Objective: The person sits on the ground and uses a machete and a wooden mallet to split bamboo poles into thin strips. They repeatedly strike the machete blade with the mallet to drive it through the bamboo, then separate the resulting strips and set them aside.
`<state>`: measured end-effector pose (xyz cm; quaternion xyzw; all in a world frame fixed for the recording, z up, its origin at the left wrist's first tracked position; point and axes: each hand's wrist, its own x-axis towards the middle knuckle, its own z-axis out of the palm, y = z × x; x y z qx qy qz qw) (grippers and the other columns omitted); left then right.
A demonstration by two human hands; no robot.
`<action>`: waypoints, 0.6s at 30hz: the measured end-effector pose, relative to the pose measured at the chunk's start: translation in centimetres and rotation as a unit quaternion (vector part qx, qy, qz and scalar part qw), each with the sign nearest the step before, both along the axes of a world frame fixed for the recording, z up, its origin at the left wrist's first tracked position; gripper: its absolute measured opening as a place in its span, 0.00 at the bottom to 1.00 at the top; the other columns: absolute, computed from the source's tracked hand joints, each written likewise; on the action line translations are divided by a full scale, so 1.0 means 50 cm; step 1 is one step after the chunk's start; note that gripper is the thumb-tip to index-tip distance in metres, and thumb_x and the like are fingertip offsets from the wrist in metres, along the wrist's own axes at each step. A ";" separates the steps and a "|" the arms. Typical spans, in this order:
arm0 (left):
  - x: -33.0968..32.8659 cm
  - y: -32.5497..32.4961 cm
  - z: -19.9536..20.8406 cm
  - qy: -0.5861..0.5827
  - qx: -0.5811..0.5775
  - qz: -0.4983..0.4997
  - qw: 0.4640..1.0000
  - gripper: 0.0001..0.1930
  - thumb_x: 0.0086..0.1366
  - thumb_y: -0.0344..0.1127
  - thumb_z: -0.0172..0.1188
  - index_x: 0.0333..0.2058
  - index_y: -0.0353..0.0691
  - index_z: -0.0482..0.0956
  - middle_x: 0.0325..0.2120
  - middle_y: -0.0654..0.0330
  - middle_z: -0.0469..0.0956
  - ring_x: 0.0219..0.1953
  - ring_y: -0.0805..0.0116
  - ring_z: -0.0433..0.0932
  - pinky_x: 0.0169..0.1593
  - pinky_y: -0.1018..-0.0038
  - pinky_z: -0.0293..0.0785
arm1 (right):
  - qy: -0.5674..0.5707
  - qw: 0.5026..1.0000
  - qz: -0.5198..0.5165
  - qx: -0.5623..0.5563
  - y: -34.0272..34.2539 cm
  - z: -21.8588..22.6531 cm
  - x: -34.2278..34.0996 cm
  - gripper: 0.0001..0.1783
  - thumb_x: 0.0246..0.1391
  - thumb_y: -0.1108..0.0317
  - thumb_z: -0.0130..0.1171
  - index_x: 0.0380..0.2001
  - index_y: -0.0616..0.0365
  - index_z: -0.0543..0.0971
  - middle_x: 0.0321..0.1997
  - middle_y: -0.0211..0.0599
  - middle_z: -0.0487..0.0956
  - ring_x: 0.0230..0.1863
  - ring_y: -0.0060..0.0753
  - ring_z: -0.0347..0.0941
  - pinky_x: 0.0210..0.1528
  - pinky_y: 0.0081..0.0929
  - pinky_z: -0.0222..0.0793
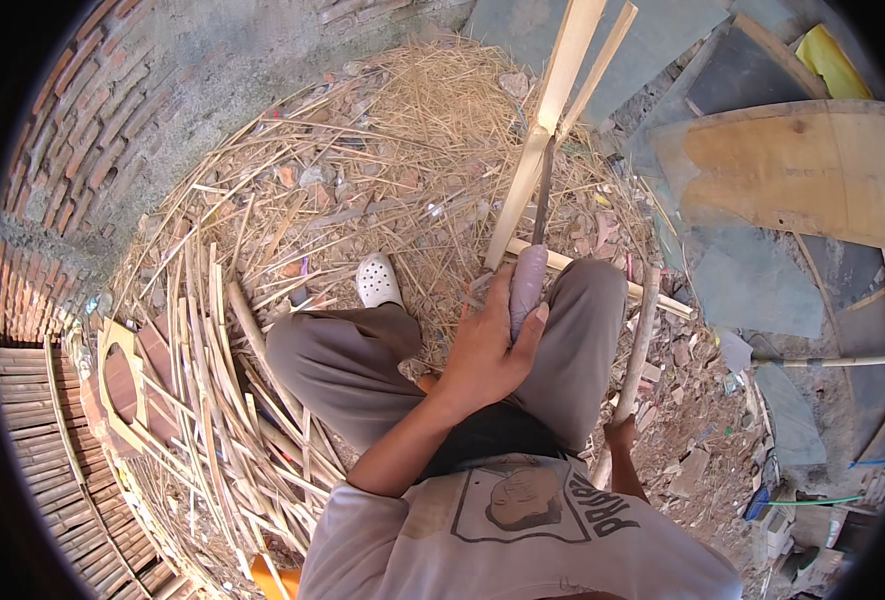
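My left hand [492, 345] is closed round the thick purple-grey handle of a knife [529, 280], held between my knees. Its dark, narrow blade points away from me and sits in the fork of a pale split bamboo piece [534, 165]. One broad half slants down to the left of the blade; a thinner strip [604, 65] spreads off to the right. Beside my right thigh, my right hand [619, 436] grips a rough wooden stick [643, 340] that lies lengthwise; its fingers show only in part. Another pale strip [662, 297] passes under my right knee.
Many bamboo strips [202, 370] are heaped at my left, beside a cut-out yellow board [122, 375]. Straw and shavings [432, 110] cover the rubble ground ahead. A brick wall [92, 120] stands far left. At right lie a curved wooden board [792, 165] and grey sheets [757, 285].
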<state>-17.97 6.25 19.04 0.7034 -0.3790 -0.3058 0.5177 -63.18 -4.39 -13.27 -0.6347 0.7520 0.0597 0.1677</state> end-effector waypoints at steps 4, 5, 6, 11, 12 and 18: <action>-0.043 -0.034 0.005 0.030 -0.002 0.000 1.000 0.32 0.69 0.43 0.53 0.64 0.30 0.54 0.38 0.35 0.79 0.39 0.38 0.81 0.44 0.56 0.75 | -0.046 0.994 0.004 0.098 0.141 -0.138 -0.053 0.29 0.35 0.62 0.70 0.43 0.64 0.78 0.45 0.56 0.80 0.49 0.55 0.78 0.52 0.47 0.74; -0.051 -0.038 0.001 0.041 -0.024 0.009 0.999 0.32 0.69 0.43 0.53 0.64 0.30 0.53 0.39 0.35 0.78 0.39 0.38 0.81 0.44 0.56 0.75 | -0.033 0.985 0.161 0.057 0.130 -0.141 -0.052 0.16 0.38 0.59 0.67 0.27 0.60 0.81 0.36 0.46 0.83 0.43 0.51 0.80 0.49 0.44 0.75; -0.062 -0.044 -0.009 0.054 -0.047 0.015 0.997 0.33 0.69 0.42 0.53 0.64 0.30 0.53 0.40 0.34 0.78 0.40 0.38 0.81 0.44 0.57 0.75 | 0.075 0.993 0.078 0.042 0.102 -0.140 -0.056 0.14 0.46 0.58 0.60 0.20 0.59 0.80 0.26 0.41 0.81 0.36 0.48 0.81 0.44 0.42 0.77; -0.121 -0.057 -0.036 0.083 -0.047 0.070 0.993 0.33 0.69 0.39 0.54 0.64 0.28 0.50 0.41 0.33 0.77 0.39 0.37 0.81 0.44 0.57 0.75 | -0.445 0.879 -0.019 -0.172 -0.122 0.361 0.236 0.20 0.60 0.60 0.63 0.17 0.59 0.76 0.18 0.29 0.76 0.24 0.18 0.67 0.31 0.23 0.65; -0.132 -0.060 -0.045 0.110 -0.062 0.065 0.990 0.33 0.69 0.39 0.54 0.64 0.28 0.50 0.42 0.33 0.76 0.40 0.37 0.80 0.45 0.56 0.75 | -0.509 0.838 0.005 -0.199 -0.113 0.511 0.321 0.20 0.62 0.56 0.60 0.23 0.62 0.77 0.23 0.35 0.78 0.29 0.20 0.71 0.37 0.24 0.69; -0.166 -0.058 -0.043 -0.052 -0.132 0.009 0.990 0.32 0.61 0.36 0.61 0.60 0.28 0.60 0.46 0.37 0.72 0.47 0.41 0.74 0.50 0.56 0.70 | -0.571 0.775 0.167 0.214 -0.092 0.686 0.586 0.23 0.65 0.59 0.55 0.54 0.66 0.67 0.37 0.41 0.79 0.32 0.24 0.75 0.25 0.23 0.72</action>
